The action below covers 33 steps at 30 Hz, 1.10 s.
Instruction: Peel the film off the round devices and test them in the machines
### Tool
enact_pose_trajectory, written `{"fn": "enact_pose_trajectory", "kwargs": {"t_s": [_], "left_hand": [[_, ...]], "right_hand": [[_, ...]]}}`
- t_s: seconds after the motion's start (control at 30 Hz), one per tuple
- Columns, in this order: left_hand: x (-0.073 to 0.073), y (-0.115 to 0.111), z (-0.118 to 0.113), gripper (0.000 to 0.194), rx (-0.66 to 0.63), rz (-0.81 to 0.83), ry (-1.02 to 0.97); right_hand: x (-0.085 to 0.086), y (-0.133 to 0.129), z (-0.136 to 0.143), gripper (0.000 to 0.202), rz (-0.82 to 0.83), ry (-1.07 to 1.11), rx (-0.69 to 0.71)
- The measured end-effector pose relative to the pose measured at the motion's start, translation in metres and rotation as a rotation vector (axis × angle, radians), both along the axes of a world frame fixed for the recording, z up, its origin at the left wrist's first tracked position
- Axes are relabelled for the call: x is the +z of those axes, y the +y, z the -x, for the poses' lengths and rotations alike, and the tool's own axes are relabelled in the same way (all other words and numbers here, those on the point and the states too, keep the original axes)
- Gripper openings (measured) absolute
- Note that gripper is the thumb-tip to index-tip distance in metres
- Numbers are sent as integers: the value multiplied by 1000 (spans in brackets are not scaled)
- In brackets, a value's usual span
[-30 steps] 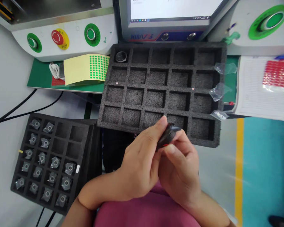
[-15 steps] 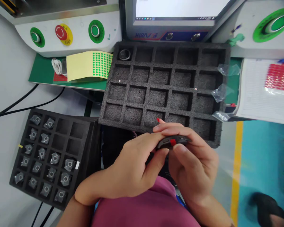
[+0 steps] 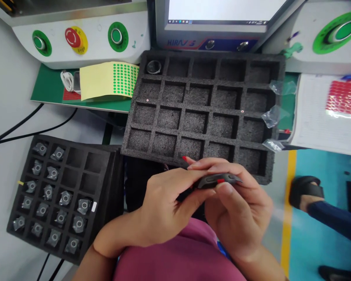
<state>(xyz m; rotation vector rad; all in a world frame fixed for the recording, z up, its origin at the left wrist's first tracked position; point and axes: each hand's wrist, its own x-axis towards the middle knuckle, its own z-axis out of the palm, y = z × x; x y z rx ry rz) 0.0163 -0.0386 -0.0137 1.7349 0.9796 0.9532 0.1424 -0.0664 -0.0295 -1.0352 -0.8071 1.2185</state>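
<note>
A small dark curved device (image 3: 206,181) with a red patch on its edge is held between both hands, below the front edge of a black foam tray (image 3: 193,104). My left hand (image 3: 166,203) pinches its left end between thumb and fingers. My right hand (image 3: 240,203) grips the right part, the thumb beside the red patch and the fingers behind. A small red tip shows by the fingertips at the tray's edge. In the foam tray's back left compartment lies a round clear-rimmed piece (image 3: 154,67). The underside of the device is hidden.
Lower left, a stacked foam tray (image 3: 71,176) holds several bagged parts. Behind are a sheet of green dots (image 3: 105,80), a white cable (image 3: 67,81), a red stop button (image 3: 72,37) and a monitor (image 3: 216,11). Plastic scraps (image 3: 271,116) and papers (image 3: 318,125) lie right. Another person's foot (image 3: 307,193) is on the floor.
The device has tilted and shifted slightly down and right in my hands. The red tip has moved left. Another person's foot and leg now show more clearly at the right.
</note>
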Motion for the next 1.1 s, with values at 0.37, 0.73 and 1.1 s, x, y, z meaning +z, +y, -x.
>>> {"fn": "enact_pose_trajectory", "kwargs": {"t_s": [0.37,0.73,1.1], "left_hand": [[-6,3,6,27,-36,-240,71],[-15,-1,4,27,-5,-564,263],[-3,5,8,24,-12,-428,229]], "right_hand": [[-1,7,15,13,-63,220,-60],[-7,10,21,5,-74,353,-129],[-4,10,17,4,-134,376,-13]]}}
